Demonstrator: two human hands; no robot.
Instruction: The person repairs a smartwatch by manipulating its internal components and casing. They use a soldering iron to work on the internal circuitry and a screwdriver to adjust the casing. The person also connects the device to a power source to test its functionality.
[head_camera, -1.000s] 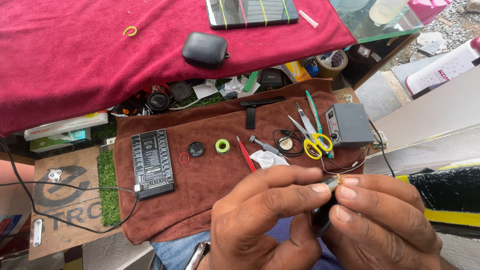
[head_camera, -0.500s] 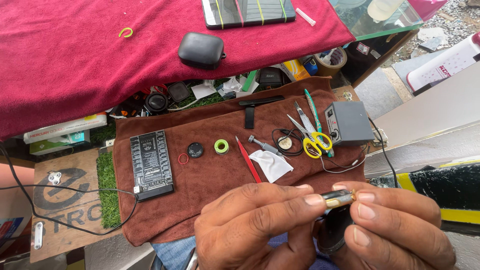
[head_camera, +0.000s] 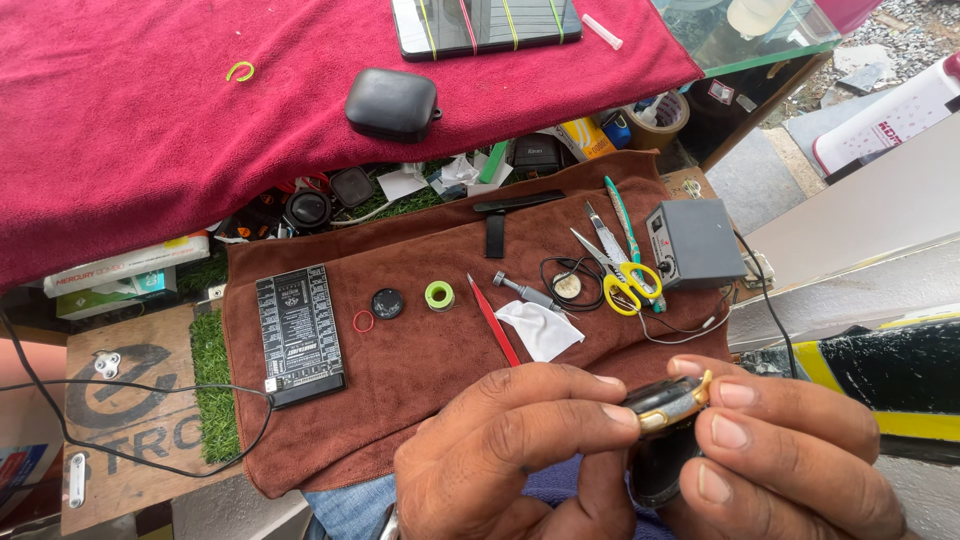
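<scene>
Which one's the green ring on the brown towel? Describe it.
On the brown towel, look left of the red tweezers. The green ring lies there beside a black round disc; it alone is bright green with an open centre.

Red cloth (head_camera: 150, 130) covers the bench, gravel (head_camera: 900, 35) beyond

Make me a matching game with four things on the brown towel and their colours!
Things:
1. scissors
2. tweezers
3. small box with a cable
4. folded cloth scrap

Colours:
A. white
B. grey
C. yellow handles
D. red

Pairs: 1-C, 2-D, 3-B, 4-A
</scene>
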